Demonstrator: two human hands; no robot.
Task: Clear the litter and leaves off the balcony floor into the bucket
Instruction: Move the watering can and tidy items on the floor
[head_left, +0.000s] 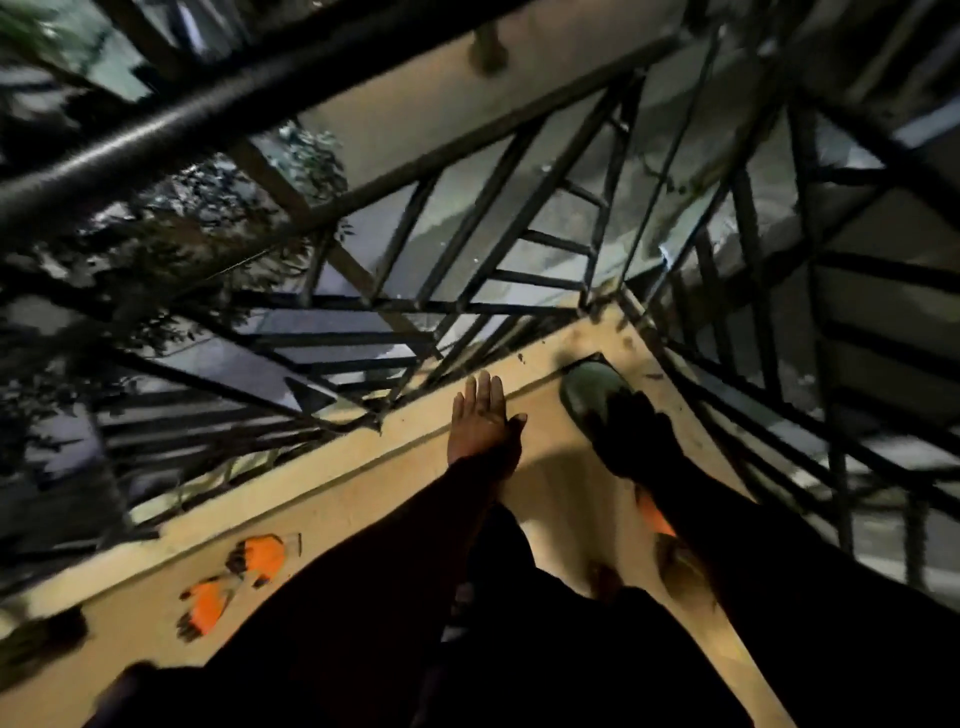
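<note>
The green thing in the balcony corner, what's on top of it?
The right hand, dark in shadow, lies over the green object's near end. Whether its fingers grip it cannot be seen.

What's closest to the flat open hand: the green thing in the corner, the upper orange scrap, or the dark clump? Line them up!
1. Rounded green object, just right of the left hand, in the corner.
2. Upper orange scrap, on the floor to its left.
3. Dark clump, far left edge.
</note>
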